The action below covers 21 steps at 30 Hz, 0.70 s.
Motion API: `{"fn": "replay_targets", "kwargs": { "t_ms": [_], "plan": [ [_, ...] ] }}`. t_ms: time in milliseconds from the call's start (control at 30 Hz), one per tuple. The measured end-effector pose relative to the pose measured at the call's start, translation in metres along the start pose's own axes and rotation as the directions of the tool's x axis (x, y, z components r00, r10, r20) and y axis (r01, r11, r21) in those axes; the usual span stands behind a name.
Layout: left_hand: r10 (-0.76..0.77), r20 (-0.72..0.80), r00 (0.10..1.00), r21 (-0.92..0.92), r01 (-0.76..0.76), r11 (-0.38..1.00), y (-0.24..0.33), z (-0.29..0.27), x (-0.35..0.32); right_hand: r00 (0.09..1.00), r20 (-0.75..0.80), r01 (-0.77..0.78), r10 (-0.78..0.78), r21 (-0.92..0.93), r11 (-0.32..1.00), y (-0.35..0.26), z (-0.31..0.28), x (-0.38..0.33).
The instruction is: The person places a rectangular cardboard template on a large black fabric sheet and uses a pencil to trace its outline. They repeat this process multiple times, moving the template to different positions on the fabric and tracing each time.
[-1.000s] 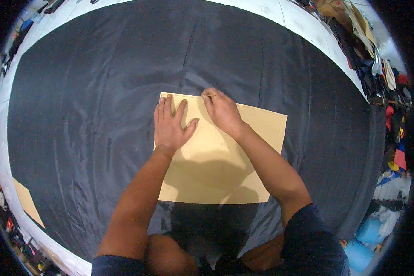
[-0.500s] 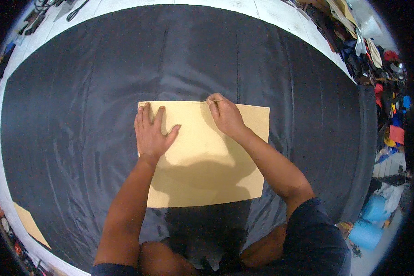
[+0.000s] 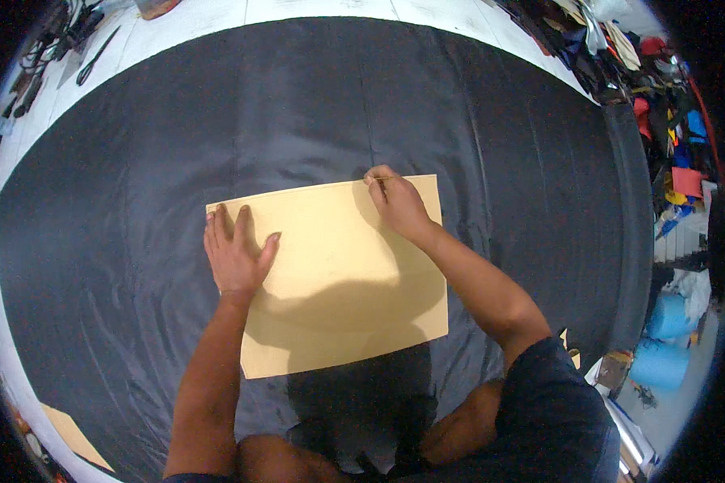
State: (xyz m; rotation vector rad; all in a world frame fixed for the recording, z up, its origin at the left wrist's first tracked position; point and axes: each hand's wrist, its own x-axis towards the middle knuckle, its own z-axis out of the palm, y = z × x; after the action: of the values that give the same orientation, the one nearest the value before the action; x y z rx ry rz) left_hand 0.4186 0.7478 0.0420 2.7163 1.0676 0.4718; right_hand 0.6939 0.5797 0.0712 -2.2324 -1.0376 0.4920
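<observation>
A tan, stiff-looking rectangular sheet [image 3: 338, 274] lies flat on wide black fabric [image 3: 314, 105]. My left hand [image 3: 235, 253] rests open near the sheet's far left corner, fingers spread and pressing on it. At the far edge, right of the middle, my right hand [image 3: 399, 203] is closed in a pinch. Between its fingertips is a thin, stick-like tool [image 3: 383, 178], too small to make out its kind; its tip is hidden by the fingers. Shadow covers the sheet's near part.
Black cloth extends around the sheet over a white surface [image 3: 217, 30]. Another tan piece [image 3: 76, 435] lies at the lower left. Scissors-like dark tool [image 3: 98, 56] lies at the far left. Blue rolls [image 3: 659, 362] and a jumble of coloured scraps [image 3: 685, 181] line the right side.
My right hand has slid rightward along the sheet's far edge, still pinching. My left hand keeps its place near the corner. The whole view has turned and shifted somewhat.
</observation>
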Motion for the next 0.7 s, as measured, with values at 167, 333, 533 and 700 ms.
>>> {"fn": "replay_targets", "kwargs": {
  "t_ms": [167,333,533,700],
  "plan": [
    [0.016,-0.016,1.0,0.011,-0.016,1.0,0.001,0.0,0.001,0.983,-0.085,-0.169,0.165,-0.038,0.985,0.022,-0.026,-0.006],
    [0.017,-0.016,1.0,0.008,-0.017,1.0,0.003,-0.001,0.001,0.99,-0.08,-0.12,0.12,0.004,0.993,0.02,-0.021,-0.006],
    [0.04,-0.026,0.999,0.021,-0.04,0.999,0.002,0.001,0.0,0.96,-0.212,-0.196,0.183,-0.039,0.98,0.045,-0.044,-0.015],
    [0.053,-0.025,0.998,0.03,-0.052,0.998,0.0,0.004,0.001,0.959,-0.215,-0.204,0.184,-0.07,0.977,0.06,-0.039,-0.013]
  ]
}}
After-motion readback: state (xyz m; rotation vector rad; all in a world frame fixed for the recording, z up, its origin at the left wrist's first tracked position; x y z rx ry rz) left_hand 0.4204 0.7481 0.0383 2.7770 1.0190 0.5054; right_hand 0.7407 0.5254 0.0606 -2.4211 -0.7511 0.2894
